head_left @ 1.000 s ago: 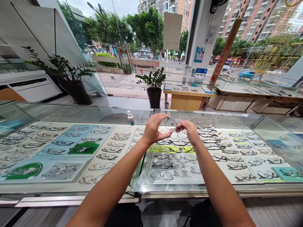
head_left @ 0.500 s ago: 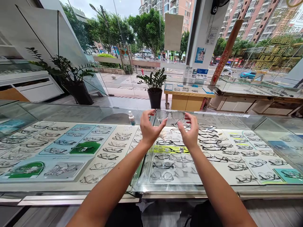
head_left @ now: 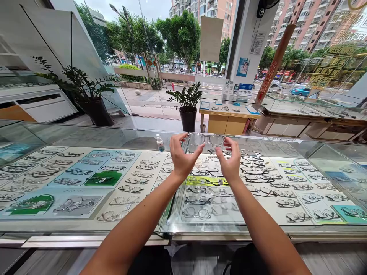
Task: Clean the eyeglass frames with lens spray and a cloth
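Observation:
I hold a pair of clear-lensed glasses (head_left: 207,139) up in front of me above a glass display counter (head_left: 86,135). My left hand (head_left: 181,157) grips the left end of the frame with curled fingers. My right hand (head_left: 231,160) grips the right end the same way. The lenses face away from me, level between both hands. Under the counter glass lie rows of several other glasses (head_left: 129,179) on white, blue and green trays.
A small white bottle (head_left: 160,143) stands on the counter left of my hands. Beyond it are two potted plants (head_left: 187,103), a wooden table (head_left: 226,116), more glass cases at right, and a window onto a street.
A second ago both hands were pinched close together on the glasses, lower down. They have since moved apart and raised the glasses, spread out and level.

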`<state>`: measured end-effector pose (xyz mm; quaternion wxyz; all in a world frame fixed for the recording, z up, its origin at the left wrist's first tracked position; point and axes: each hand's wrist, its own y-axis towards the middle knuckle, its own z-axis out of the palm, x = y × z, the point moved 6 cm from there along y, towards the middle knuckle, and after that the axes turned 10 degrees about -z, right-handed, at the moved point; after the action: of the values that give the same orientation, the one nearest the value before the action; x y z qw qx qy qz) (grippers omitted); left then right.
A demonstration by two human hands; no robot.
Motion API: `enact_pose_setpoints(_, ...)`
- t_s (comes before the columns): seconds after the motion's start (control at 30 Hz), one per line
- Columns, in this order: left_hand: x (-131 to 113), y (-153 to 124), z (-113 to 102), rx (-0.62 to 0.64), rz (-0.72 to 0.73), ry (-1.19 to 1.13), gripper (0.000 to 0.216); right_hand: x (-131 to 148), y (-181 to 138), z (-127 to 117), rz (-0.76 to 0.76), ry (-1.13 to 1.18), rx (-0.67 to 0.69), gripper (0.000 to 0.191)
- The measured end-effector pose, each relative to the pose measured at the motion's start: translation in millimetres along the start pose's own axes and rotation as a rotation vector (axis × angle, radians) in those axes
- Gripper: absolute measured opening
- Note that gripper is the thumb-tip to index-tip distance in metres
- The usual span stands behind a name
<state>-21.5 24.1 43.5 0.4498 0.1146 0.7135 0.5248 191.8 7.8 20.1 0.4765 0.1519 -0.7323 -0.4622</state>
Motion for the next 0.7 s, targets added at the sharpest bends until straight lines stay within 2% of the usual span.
enact_pose_setpoints(0.17, -0.9, 0.0, -0.9, -0.010, 0.011, 0.012, 0.064, -4.5, -0.9, 2.6, 0.027, -0.003, 0.023, 0.049)
enact_pose_setpoints(0.7, 1.1, -1.7, 2.9, 0.034, -0.054, 0.002, 0.062, 2.2, -1.4, -3.0, -0.001, -0.051, -0.037, 0.047)
